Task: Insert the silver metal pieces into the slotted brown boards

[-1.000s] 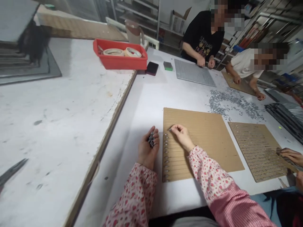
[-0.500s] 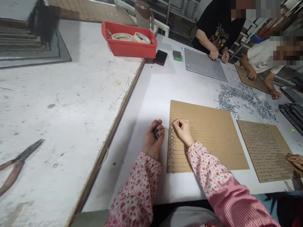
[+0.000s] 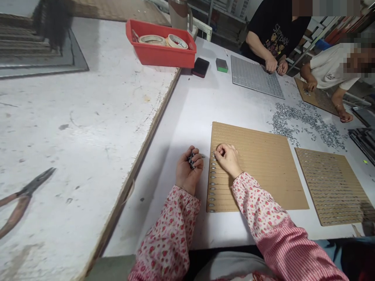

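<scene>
My left hand (image 3: pixel 188 168) rests on the white table beside a ribbed cardboard sheet (image 3: pixel 263 168), its fingers curled round a bunch of small grey metal parts (image 3: pixel 191 160). My right hand (image 3: pixel 227 157) lies on the sheet's left edge, fingers pinched together at the top of a column of metal parts (image 3: pixel 212 186) set into the sheet. What the pinch holds is too small to make out.
A second cardboard sheet (image 3: pixel 332 185) filled with parts lies to the right. A heap of loose metal parts (image 3: pixel 304 121) lies beyond. Two other people work at the far side. A red bin (image 3: pixel 159 54) with tape rolls and pliers (image 3: pixel 20 201) sit on the raised board at left.
My right hand has moved a little up the column at the sheet's left edge. My left fingers curled tighter round the parts. A co-worker's hand at the right sheet has gone from view.
</scene>
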Demonstrator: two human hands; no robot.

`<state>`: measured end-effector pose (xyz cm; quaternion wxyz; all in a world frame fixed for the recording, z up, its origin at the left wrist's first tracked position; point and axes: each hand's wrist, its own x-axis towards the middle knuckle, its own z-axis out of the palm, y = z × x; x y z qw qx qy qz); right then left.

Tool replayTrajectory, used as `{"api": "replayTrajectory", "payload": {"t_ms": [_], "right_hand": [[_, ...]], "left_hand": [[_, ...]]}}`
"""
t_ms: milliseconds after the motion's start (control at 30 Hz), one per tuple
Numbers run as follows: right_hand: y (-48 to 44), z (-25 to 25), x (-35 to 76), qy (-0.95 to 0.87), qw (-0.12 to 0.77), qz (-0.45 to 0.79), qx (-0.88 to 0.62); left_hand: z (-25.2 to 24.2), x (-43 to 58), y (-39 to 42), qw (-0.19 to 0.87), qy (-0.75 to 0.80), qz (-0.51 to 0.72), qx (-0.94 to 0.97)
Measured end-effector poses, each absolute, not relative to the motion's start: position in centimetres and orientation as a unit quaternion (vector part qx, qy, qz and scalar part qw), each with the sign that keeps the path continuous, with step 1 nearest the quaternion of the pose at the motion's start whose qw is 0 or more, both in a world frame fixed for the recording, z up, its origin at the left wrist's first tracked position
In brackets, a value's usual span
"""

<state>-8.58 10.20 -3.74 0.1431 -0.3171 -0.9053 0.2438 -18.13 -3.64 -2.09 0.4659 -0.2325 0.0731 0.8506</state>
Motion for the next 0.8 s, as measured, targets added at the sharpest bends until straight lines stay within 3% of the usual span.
{"api": "replayTrajectory", "payload": {"t_ms": [200, 367, 500, 800], "right_hand": [[11.1, -4.1, -7.2, -0.906, 0.143, 0.315, -0.243], [11.1, -3.9, -6.8, -0.92, 0.11, 0.285, -0.245], [10.7, -3.5, -7.6, -0.914, 0.132, 0.289, -0.253], [7.9, -2.5, -11.2, -0.968, 0.08, 0.192, -0.138]], "left_hand": [[-2.0, -18.2, -3.3, 0.437, 0.107, 0.864, -0.226], [-1.9, -18.3, -3.2, 0.424, 0.128, 0.868, -0.225], [-1.5, -18.3, -3.5, 0.433, 0.107, 0.867, -0.222], [-1.8, -19.0, -3.6, 0.403, 0.114, 0.875, -0.243]]}}
